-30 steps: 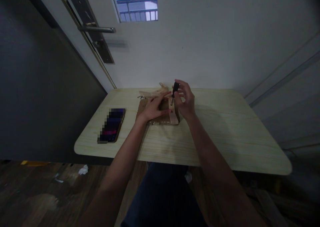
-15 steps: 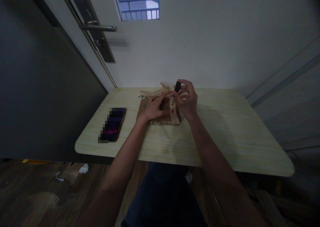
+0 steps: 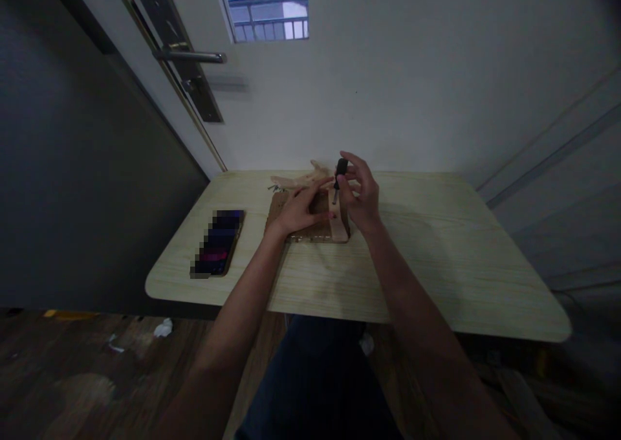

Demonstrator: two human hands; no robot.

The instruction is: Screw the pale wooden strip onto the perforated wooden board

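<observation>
My right hand (image 3: 363, 194) grips the black handle of a short screwdriver (image 3: 341, 168) between thumb and fingers. Its metal shaft points down at a pale wooden strip (image 3: 338, 228), where the tip meets a small dark spot. That strip lies across the right end of a brown board (image 3: 314, 233). Spread flat, my left hand (image 3: 299, 212) presses on the board, its fingertips reaching the strip. Behind the board are pale wooden pieces (image 3: 294, 182) and a few small dark screws (image 3: 275, 187), partly hidden by my left hand.
A phone (image 3: 220, 242) lies at the left of the light wooden table (image 3: 466, 259). A white door with a metal handle (image 3: 194, 57) rises behind the table. Crumpled white paper (image 3: 163, 327) rests on the floor at the left.
The screwdriver handle and my right hand have shifted slightly left, and the screwdriver is now more upright. My left hand has stayed in place on the board.
</observation>
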